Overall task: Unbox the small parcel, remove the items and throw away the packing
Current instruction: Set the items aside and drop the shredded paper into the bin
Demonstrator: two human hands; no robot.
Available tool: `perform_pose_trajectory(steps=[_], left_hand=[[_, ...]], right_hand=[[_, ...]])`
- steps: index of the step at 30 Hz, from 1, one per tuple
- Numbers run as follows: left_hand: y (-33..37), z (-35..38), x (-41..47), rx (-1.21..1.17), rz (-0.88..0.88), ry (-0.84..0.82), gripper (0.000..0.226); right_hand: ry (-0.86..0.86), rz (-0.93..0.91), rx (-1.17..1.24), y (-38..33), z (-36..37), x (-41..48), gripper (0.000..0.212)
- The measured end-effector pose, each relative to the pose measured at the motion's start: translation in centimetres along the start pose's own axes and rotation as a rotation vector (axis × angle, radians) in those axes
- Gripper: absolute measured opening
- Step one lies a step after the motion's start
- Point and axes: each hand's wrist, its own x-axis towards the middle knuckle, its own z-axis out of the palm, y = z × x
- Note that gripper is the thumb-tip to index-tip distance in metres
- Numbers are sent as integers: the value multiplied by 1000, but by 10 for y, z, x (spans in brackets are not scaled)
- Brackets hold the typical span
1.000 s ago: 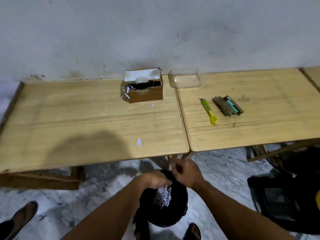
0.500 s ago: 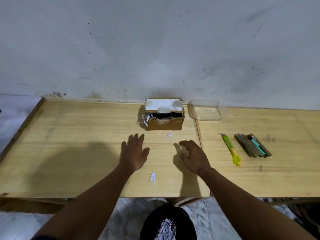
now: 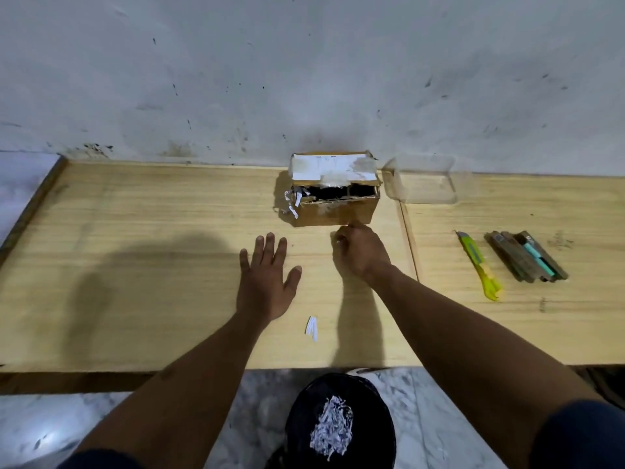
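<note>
A small brown cardboard parcel [image 3: 338, 213] stands against the wall, its white-taped flap open. Shredded paper strips [image 3: 293, 204] hang from its left end. My left hand [image 3: 267, 282] lies open with fingers spread over the table, in front of and left of the parcel. My right hand [image 3: 360, 253] is bunched just in front of the parcel, index tip touching its lower front edge; anything under the fingers is hidden. A white paper scrap [image 3: 311, 329] lies near the table's front edge. Several dark stick-like items [image 3: 526, 257], one teal, lie at the right.
A black bin [image 3: 297, 431] with shredded paper inside sits on the floor below the table edge, between my arms. A yellow utility knife [image 3: 478, 265] lies left of the items. A clear plastic tray [image 3: 422, 184] stands right of the parcel. The wall is close behind.
Both hands left the bin on the floor and came up over the table. My right hand has since moved forward to the parcel's front and bunched; the scrap seen there is now covered.
</note>
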Motion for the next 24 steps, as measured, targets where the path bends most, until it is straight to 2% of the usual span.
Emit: perform_pose_trajectory(steps=[2, 6, 10, 12, 14, 16, 17, 21, 24], left_hand=[[0, -1, 0, 1, -6, -21, 72], [1, -2, 0, 4, -6, -49, 71], [2, -4, 1, 6, -10, -90, 69], [3, -5, 2, -7, -8, -116, 69], [4, -6, 2, -18, -9, -145, 69], [3, -8, 1, -13, -8, -165, 67], [3, -10, -1, -10, -8, -175, 66], [7, -15, -9, -28, -21, -220, 63], [10, -19, -17, -28, -16, -236, 64]], right_hand=[[-50, -74, 52, -6, -2, -11, 17], [-219, -367, 139, -19, 0, -52, 16], [-324, -457, 50, -26, 6, -79, 12], [-313, -461, 27, -31, 8, -85, 30], [-333, -515, -104, -36, 11, -89, 51], [-383, -461, -186, -35, 16, -92, 66], [-394, -430, -159, -34, 18, -94, 64], [-263, -452, -17, -32, 18, -106, 20], [-236, -461, 26, -35, 11, -118, 13]])
